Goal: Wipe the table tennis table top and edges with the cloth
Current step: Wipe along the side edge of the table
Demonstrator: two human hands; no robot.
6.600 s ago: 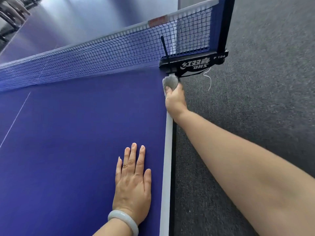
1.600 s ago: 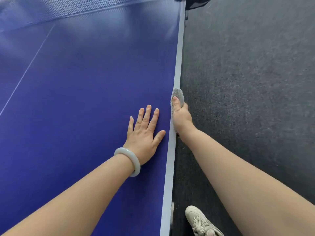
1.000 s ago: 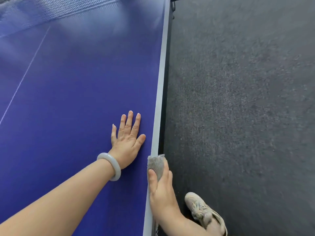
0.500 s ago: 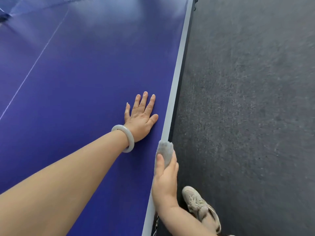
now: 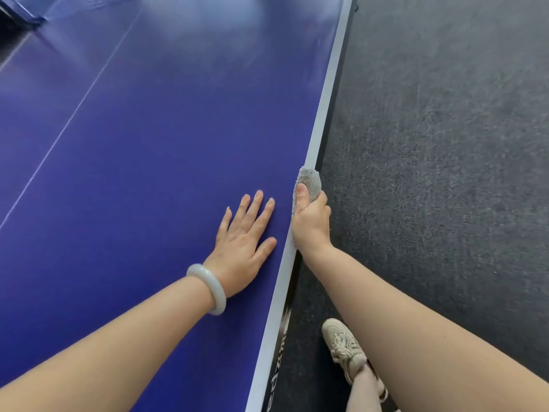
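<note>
A dark grey carpet (image 5: 439, 173) lies to the right of the blue table tennis table (image 5: 166, 120), and 1 beige shoe (image 5: 344, 349) stands on it near the table side. A pale bangle (image 5: 208, 288) sits on the left wrist. The left hand (image 5: 243, 242) lies flat on the top, fingers straight and spread. The right hand (image 5: 312, 221) grips the grey cloth (image 5: 310, 181), pressed against the white edge (image 5: 322, 114), thumb on top.

Whole table top (image 5: 154, 150) was deep blue, pale shine at far end. Its edge stripe (image 5: 320, 114) was white. Thin centre line (image 5: 67, 123) was white too. Fuzzy cloth (image 5: 310, 179) was grey. Floor carpet (image 5: 445, 173) was dark grey with tiny light specks. Wrist bracelet (image 5: 212, 283) was milky white. Laced shoe (image 5: 344, 347) was beige. Black table side (image 5: 277, 373) had white letters.
</note>
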